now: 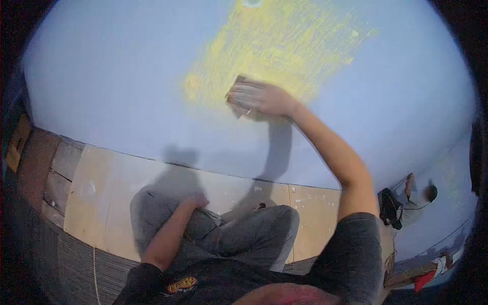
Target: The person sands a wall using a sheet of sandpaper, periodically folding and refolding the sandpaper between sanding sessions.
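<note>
My right hand (262,96) lies with its fingers together over a folded brown sheet that looks like sandpaper (237,108), pressing it to the wall. The sheet's edges stick out past the fingertips and below them. Under and above the hand, a scuffed yellow patch (284,46) spreads over the pale blue-white wall (117,76). My left hand (197,200) rests on my crossed legs (254,234), low in the view. Its fingers are dim and mostly hidden, and I see nothing held in it.
Light boards (107,188) cover the floor along the wall's foot, beside a grey ribbed floor (76,264). A thin cord (95,274) runs at lower left. Another person (414,201) is at the far right near a dark bag-like thing (390,208). A small pale fixture (251,2) sits at the top.
</note>
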A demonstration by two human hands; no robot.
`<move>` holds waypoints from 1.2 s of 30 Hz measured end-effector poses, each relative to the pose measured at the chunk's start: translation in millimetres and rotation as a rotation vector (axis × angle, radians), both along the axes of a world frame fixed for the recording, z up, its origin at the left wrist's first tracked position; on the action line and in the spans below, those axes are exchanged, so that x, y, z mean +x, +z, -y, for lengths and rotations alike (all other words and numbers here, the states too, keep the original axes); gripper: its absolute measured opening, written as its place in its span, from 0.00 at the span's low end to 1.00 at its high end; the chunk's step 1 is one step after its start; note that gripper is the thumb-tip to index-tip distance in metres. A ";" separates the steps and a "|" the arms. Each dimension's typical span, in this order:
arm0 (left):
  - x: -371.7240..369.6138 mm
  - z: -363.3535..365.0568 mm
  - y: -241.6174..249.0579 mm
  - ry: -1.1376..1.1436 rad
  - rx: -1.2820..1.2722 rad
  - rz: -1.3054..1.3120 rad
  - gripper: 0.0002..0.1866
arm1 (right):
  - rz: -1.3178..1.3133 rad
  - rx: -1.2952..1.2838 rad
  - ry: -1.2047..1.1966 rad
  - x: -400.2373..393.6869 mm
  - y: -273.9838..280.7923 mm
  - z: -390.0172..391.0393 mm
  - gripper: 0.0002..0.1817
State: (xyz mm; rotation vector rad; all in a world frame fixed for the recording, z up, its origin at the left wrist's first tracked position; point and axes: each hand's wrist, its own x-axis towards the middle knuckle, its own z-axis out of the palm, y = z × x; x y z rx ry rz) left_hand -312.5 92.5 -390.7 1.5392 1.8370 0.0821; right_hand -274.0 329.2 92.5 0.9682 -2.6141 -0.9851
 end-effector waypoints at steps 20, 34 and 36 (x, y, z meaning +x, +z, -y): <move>4.4 27.3 51.9 0.221 0.006 0.067 0.37 | 0.039 -0.327 -0.481 80.3 -291.8 72.9 0.28; 21.8 5.9 75.4 0.227 0.466 0.145 0.27 | 0.228 -1.093 -0.689 145.9 -407.9 80.0 0.19; 26.7 18.9 112.3 0.304 0.334 0.126 0.24 | 0.420 -1.042 -0.897 136.3 -381.7 97.1 0.20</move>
